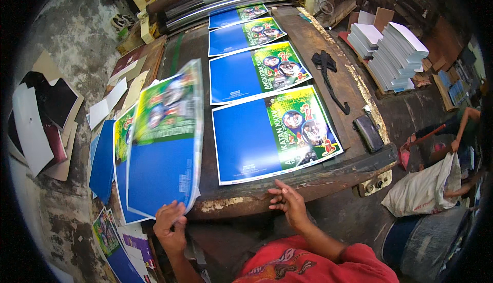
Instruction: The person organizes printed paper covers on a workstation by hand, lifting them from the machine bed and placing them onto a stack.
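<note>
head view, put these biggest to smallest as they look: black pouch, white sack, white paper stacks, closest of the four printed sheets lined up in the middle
1. Closest printed sheet
2. White sack and white paper stacks: too alike to rank
3. Black pouch

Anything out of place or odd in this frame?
Mildly, yes: a dark pouch and a black strapped item lie on the worn table, right of the printed sheets, looking like stray belongings. Scrap pieces lie jumbled at far left. I see no spill.
</note>
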Action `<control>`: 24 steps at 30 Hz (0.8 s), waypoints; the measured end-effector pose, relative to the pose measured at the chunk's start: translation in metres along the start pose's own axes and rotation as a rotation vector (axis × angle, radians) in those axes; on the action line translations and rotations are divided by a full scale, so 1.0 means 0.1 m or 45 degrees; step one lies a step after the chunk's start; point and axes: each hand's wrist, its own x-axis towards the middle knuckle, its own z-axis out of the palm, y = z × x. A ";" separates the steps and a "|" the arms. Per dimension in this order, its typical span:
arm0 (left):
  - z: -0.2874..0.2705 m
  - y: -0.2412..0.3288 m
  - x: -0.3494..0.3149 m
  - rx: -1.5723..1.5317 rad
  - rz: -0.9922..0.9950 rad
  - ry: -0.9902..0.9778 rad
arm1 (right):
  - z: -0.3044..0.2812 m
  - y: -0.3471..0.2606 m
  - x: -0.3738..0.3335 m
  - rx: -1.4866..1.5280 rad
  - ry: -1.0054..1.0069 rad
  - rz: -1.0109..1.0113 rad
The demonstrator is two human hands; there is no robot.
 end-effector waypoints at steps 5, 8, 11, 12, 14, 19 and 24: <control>-0.04 0.27 0.05 -0.054 0.177 -0.338 | 0.10 -0.31 0.04 0.015 -0.270 -0.046; -0.01 0.41 0.08 0.142 0.288 -0.501 | 0.09 -0.34 0.02 0.035 -0.302 0.064; 0.07 0.49 0.15 -0.008 0.205 -0.400 | -0.05 -0.19 -0.03 0.145 -0.139 0.250; 0.14 0.50 0.21 -0.085 0.171 -0.331 | -0.11 -0.09 -0.06 0.117 -0.053 0.294; 0.40 0.50 0.37 -0.134 0.140 -0.261 | -0.26 0.09 -0.17 0.126 0.042 0.361; 1.57 0.21 1.12 -0.061 -0.294 -0.176 | -0.46 0.39 -0.63 -0.177 0.123 0.447; 2.39 -0.45 1.87 0.268 -1.010 -0.140 | -0.46 0.42 -0.79 -0.154 0.031 0.491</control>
